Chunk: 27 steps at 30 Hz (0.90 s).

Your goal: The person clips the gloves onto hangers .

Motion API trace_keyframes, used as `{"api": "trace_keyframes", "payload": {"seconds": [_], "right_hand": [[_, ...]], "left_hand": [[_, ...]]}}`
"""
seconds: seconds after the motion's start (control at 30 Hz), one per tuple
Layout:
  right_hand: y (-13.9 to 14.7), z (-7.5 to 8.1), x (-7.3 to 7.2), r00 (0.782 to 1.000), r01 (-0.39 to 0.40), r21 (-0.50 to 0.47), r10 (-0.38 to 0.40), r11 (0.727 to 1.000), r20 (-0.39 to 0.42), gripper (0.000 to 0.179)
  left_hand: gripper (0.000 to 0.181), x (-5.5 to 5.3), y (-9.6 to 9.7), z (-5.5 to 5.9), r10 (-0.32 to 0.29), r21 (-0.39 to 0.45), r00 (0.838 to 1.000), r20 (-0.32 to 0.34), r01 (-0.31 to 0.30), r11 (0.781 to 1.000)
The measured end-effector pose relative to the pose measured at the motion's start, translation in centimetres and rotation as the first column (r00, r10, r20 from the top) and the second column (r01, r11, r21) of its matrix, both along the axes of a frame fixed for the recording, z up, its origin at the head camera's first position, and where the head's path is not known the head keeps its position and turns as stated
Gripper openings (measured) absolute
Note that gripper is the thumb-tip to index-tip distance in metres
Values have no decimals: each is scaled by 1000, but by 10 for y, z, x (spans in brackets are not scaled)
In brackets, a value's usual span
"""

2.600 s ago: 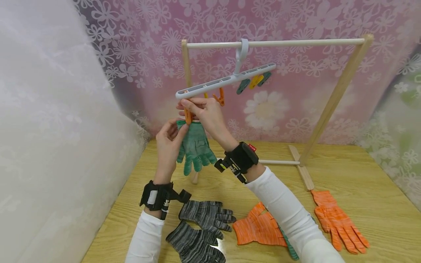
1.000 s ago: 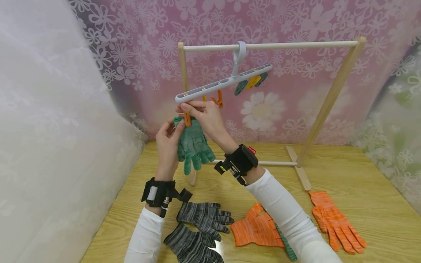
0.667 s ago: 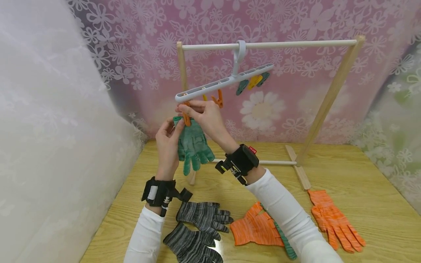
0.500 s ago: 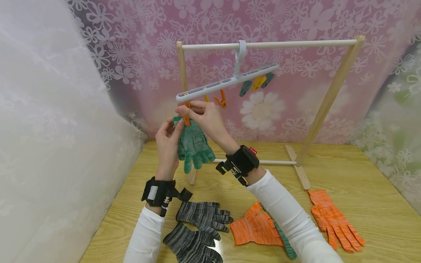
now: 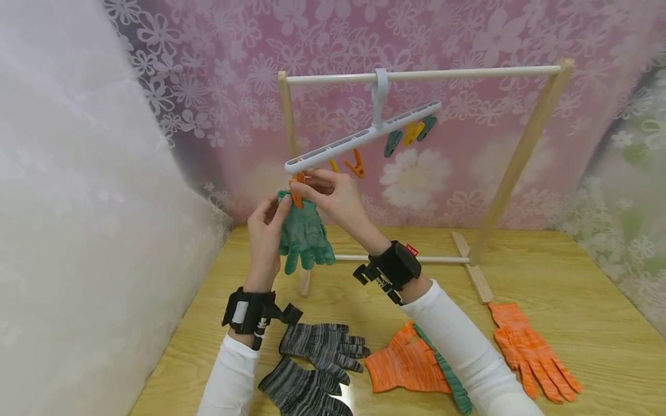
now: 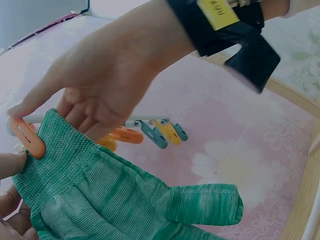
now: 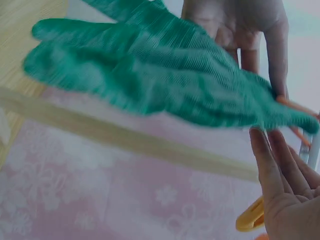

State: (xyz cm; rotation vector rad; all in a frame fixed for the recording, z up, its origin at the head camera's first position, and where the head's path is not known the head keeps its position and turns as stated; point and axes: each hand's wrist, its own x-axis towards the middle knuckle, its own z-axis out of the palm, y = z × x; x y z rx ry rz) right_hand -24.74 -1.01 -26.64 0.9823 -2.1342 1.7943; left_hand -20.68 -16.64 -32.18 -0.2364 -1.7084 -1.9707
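Note:
In the head view my left hand (image 5: pixel 267 231) pinches the cuff of a green knitted glove (image 5: pixel 303 234) between thumb and fingers. The glove hangs with its fingers downward. Just right of it, my right hand (image 5: pixel 338 199) pinches an orange clothespin (image 5: pixel 297 196) under the left end of a grey clip hanger (image 5: pixel 333 151). In the left wrist view that orange clothespin (image 6: pixel 29 139) lies over the edge of the green cuff (image 6: pixel 62 150), with the right thumb at its upper end. Whether it bites the fabric unaided cannot be told.
The hanger hooks over a white rod (image 5: pixel 468 73) on a wooden frame (image 5: pixel 520 156). Another orange clothespin (image 5: pixel 356 164), a yellow one (image 5: pixel 413 133) and teal ones (image 5: pixel 392 143) dangle from it. On the table (image 5: pixel 208 352) lie grey-black gloves (image 5: pixel 325 346), orange gloves (image 5: pixel 536 349) and a green glove (image 5: pixel 447 370).
The hanger's left end has dipped and shifted slightly right. My right hand and the clothespin have moved down and right with it. The left hand still pinches the cuff.

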Motion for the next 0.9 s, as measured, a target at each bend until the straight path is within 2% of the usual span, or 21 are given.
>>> {"api": "trace_keyframes", "payload": {"seconds": [0.13,0.3,0.43,0.53,0.67,0.9], "right_hand": [[14,-6,-2,999,9,-105,-13,994,-36,25],[30,-6,-5,978,113,-220,-147,969,-146,19],[39,-6,-5,938,255,-171,-287,952,-194,25],[40,-8,-2,923,316,-88,-328,945,-202,32],[37,-12,0,921,331,-17,-327,943,-210,42],[27,-13,-4,903,382,13,-370,924,-219,46]], "left_hand": [[35,-1,1,-3,-6,22,1000,11,6,1000],[36,-3,5,-6,-29,40,999,16,29,999],[35,-3,9,-8,-52,33,999,13,51,998],[33,-1,9,-9,-58,26,998,21,58,998],[31,1,9,-10,-66,15,997,50,65,998],[31,1,10,-12,-94,-9,993,67,94,995]]}}
